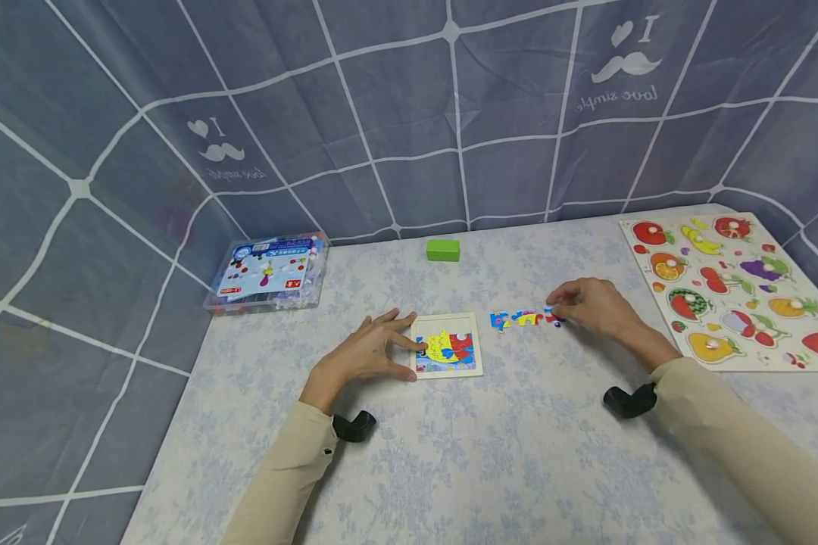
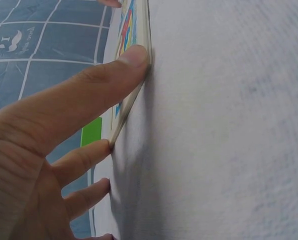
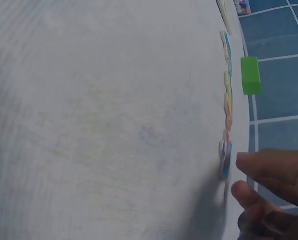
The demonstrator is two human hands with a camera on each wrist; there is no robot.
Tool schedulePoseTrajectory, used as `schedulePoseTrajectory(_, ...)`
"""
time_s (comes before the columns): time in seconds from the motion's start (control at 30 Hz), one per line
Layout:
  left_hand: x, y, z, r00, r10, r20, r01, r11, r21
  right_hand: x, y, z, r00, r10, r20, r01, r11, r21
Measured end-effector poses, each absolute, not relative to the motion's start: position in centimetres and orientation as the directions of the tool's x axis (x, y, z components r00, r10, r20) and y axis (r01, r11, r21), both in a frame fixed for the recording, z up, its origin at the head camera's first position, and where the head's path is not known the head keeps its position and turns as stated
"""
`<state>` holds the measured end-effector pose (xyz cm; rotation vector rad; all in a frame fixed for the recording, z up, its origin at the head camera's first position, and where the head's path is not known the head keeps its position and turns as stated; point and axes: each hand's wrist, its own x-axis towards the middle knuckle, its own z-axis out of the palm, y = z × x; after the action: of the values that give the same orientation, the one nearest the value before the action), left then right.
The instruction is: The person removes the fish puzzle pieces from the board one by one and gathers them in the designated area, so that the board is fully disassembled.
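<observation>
My left hand [image 1: 371,348] rests with spread fingers at the left side of a small wooden jigsaw puzzle tray [image 1: 479,356]. Its thumb [image 2: 104,80] lies on the tray's edge in the left wrist view. Inside the tray, yellow, red and blue pieces form part of a picture; bare wood shows at the top. Right of it lie a blue puzzle piece [image 1: 498,322], a yellow puzzle piece [image 1: 526,319] and a red-and-blue puzzle piece [image 3: 226,157]. My right hand [image 1: 596,306] is at this last piece, fingertips slightly apart from it in the right wrist view.
A green block [image 1: 443,250] stands behind the tray near the curtain. At the back left lies a clear plastic box [image 1: 269,272] with a printed label. A fruit peg board [image 1: 736,291] covers the right side of the patterned tablecloth [image 1: 491,454].
</observation>
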<state>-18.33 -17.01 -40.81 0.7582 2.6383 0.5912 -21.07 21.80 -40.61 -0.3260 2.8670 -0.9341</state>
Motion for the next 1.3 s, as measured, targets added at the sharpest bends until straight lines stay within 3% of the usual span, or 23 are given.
schedulePoseTrajectory(0.17,-18.3,-17.1,-40.7,-0.802,0.564,-0.195,0.427,0.771,0.473,-21.0,20.1,-40.1,-0.966,-0.259,0.023,-0.224,0.784,-0.579)
schedulePoseTrajectory(0.37,-18.3,-17.2,-40.8,-0.806,0.560,-0.192,0.418,0.768,0.486,-21.0,15.6,-40.0,-0.919,-0.389,0.055,-0.339,0.714,-0.613)
schedulePoseTrajectory(0.73,-18.3,-17.1,-40.7,-0.792,0.577,-0.198,0.433,0.761,0.483,-19.7,6.9,-40.6,-0.814,-0.581,-0.025,-0.430,0.630,-0.646)
schedulePoseTrajectory(1.07,-18.6,-17.1,-40.4,-0.777,0.602,-0.185,0.443,0.732,0.518,-19.0,5.0,-40.7,-0.859,-0.506,-0.077,-0.358,0.703,-0.614)
schedulePoseTrajectory(1.17,-18.7,-17.4,-40.3,-0.794,0.586,-0.159,0.432,0.729,0.531,-19.1,4.7,-40.8,-0.863,-0.497,-0.092,-0.341,0.707,-0.620)
schedulePoseTrajectory(1.3,-18.9,-17.4,-40.4,-0.836,0.534,-0.125,0.427,0.777,0.462,-19.1,4.6,-40.8,-0.872,-0.478,-0.109,-0.320,0.723,-0.612)
